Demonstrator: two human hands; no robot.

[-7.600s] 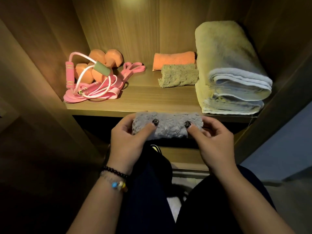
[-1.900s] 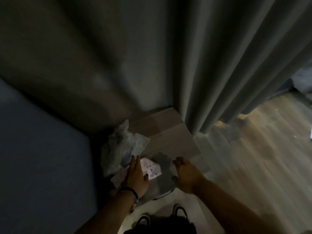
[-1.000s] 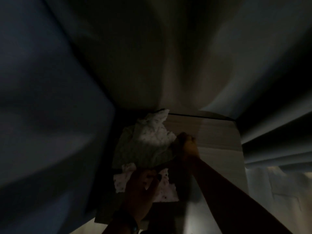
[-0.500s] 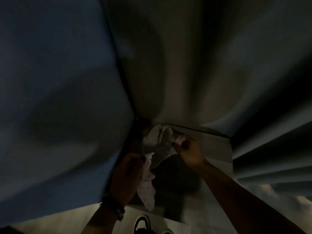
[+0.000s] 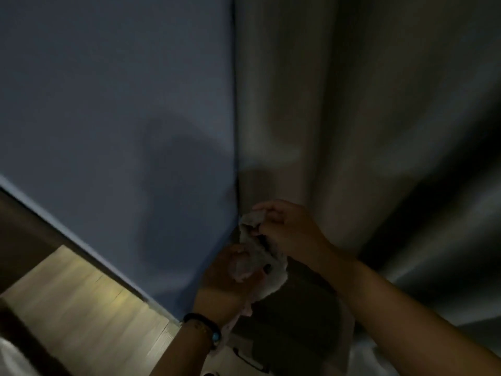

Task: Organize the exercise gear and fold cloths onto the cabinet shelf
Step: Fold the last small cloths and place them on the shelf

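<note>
Crumpled cloth (image 5: 260,256) strung between both hands: right hand (image 5: 287,229) pinches upper end, left hand (image 5: 233,272) grips lower bundle, probably; dim view. Long axis near-vertical.

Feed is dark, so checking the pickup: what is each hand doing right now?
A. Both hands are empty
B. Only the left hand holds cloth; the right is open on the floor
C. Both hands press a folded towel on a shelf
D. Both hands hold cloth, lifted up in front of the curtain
D: the right hand pinches the top of the pale crumpled cloth and the left hand grips cloth lower down, in front of the grey curtain.
</note>
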